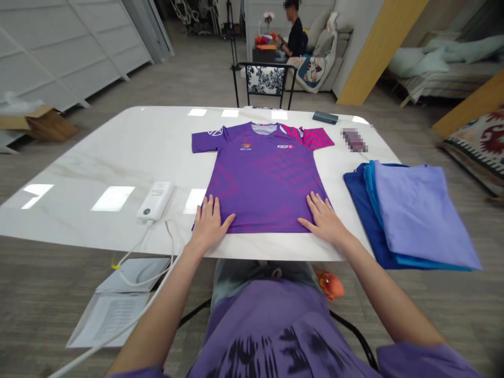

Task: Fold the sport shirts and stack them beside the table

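Note:
A purple sports jersey (263,176) with a pink patterned right sleeve lies spread flat, front up, on the white table (118,152). My left hand (209,223) rests flat on the jersey's lower left hem corner, fingers stretched out. On the lower right hem corner my right hand (323,218) presses flat, fingers spread. Neither hand holds anything.
A stack of folded blue and lilac cloths (413,215) sits at the table's right edge. A white power bank (155,199) with a cable lies left of the jersey. A dark case (325,117) is at the far edge. A chair (264,81) stands beyond; a person sits far back.

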`<state>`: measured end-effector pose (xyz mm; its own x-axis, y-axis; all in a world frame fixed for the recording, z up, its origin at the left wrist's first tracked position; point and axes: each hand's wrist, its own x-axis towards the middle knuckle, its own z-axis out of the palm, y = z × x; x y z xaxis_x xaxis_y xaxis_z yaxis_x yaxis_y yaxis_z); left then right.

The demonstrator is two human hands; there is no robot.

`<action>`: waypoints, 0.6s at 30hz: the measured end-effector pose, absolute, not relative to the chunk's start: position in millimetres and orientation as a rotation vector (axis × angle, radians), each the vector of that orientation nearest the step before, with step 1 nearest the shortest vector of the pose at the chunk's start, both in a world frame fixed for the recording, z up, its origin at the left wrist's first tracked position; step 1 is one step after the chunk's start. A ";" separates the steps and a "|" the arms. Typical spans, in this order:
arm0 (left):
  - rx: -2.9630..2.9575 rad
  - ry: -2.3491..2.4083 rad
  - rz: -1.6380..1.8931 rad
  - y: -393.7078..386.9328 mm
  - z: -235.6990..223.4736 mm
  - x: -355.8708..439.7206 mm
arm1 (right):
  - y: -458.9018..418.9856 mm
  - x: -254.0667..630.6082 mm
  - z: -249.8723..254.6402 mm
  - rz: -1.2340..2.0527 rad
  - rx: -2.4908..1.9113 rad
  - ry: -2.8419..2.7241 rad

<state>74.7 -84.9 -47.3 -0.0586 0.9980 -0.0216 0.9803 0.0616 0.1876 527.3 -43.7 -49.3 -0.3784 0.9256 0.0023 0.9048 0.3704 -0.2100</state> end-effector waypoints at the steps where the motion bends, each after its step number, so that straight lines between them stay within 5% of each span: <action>1: 2.044 2.193 0.170 -101.3 -47.6 77.5 | -53.5 528.9 -48.9 0.263 -1.672 -2.503; 9: 1.960 2.271 0.138 -168.5 -29.2 79.0 | -104.3 545.6 -16.0 0.328 -1.664 -2.570; 18: 1.947 2.051 0.766 165.7 -5.3 11.8 | 184.6 563.1 11.7 0.400 -1.623 -2.156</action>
<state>11.8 165.7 -5.3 -0.1044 0.9749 0.1969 0.8650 -0.0087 0.5016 563.1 184.6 11.7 -0.2377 0.9596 0.1504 0.8416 0.2808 -0.4614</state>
